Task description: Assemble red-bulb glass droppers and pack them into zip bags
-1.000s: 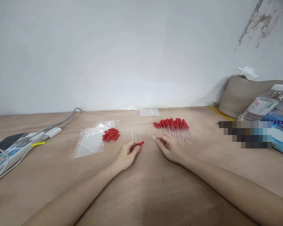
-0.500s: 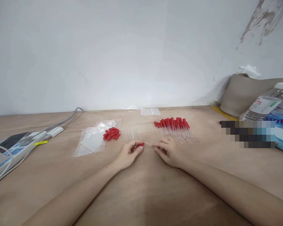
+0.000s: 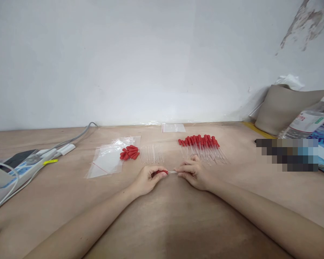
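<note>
My left hand (image 3: 148, 178) is closed around a red rubber dropper bulb (image 3: 165, 172), whose end shows between thumb and fingers. Opposite it, my right hand (image 3: 196, 173) pinches a thin clear glass tube (image 3: 172, 172) that meets the bulb's mouth; how deep it sits inside I cannot tell. Beyond my left hand lie loose red bulbs (image 3: 129, 153) in a small heap, partly on clear plastic bags (image 3: 105, 162). Next to them is a row of bare glass tubes (image 3: 152, 154). Past my right hand several droppers with red bulbs (image 3: 199, 141) lie side by side.
On the left are a power strip (image 3: 24, 171) with cables and a dark phone (image 3: 20, 158). A small plastic bag (image 3: 174, 128) lies near the wall. At the right stand a grey-brown container (image 3: 272, 108) and a plastic bottle (image 3: 305, 122), beside a blurred-out patch.
Both hands have come slightly nearer to me. My left fingers now cover more of the bulb, and bulb and tube are in a straighter line. The view has shifted slightly.
</note>
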`<action>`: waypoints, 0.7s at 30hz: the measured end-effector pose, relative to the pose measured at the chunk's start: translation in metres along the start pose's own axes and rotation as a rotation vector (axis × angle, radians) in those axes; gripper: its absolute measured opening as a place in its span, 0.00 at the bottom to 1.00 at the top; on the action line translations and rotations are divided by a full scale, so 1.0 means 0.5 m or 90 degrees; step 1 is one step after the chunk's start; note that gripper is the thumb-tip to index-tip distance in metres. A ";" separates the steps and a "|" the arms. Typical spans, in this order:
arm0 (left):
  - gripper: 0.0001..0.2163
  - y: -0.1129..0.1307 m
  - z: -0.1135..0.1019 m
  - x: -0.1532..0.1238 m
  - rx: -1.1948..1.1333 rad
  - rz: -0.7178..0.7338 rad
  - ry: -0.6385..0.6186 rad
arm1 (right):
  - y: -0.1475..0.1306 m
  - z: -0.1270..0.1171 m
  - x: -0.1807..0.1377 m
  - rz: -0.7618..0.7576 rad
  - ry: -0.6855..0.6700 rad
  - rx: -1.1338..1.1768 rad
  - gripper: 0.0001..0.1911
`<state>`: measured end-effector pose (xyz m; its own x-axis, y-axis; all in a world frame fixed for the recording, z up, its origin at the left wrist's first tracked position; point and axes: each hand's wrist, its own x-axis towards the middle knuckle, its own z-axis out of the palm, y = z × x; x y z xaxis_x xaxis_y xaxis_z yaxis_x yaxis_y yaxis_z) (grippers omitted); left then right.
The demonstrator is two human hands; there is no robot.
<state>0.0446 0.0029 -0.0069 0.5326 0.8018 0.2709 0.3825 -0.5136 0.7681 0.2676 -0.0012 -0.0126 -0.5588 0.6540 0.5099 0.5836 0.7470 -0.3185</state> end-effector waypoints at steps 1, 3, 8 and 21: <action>0.10 0.002 0.000 -0.001 0.009 -0.001 -0.007 | 0.000 -0.002 0.001 -0.007 -0.001 -0.012 0.11; 0.10 0.003 0.001 -0.003 0.026 -0.007 -0.015 | -0.003 -0.005 0.001 -0.023 0.007 -0.048 0.11; 0.10 0.006 0.004 -0.007 0.075 0.004 0.032 | -0.021 -0.012 0.004 -0.045 0.009 -0.134 0.13; 0.10 0.003 -0.001 -0.010 0.233 0.152 -0.004 | -0.049 0.008 0.017 0.031 -0.081 -0.061 0.13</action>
<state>0.0423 -0.0018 -0.0067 0.6425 0.6466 0.4113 0.4905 -0.7594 0.4275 0.2464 -0.0133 -0.0037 -0.5953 0.7035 0.3883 0.6619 0.7033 -0.2593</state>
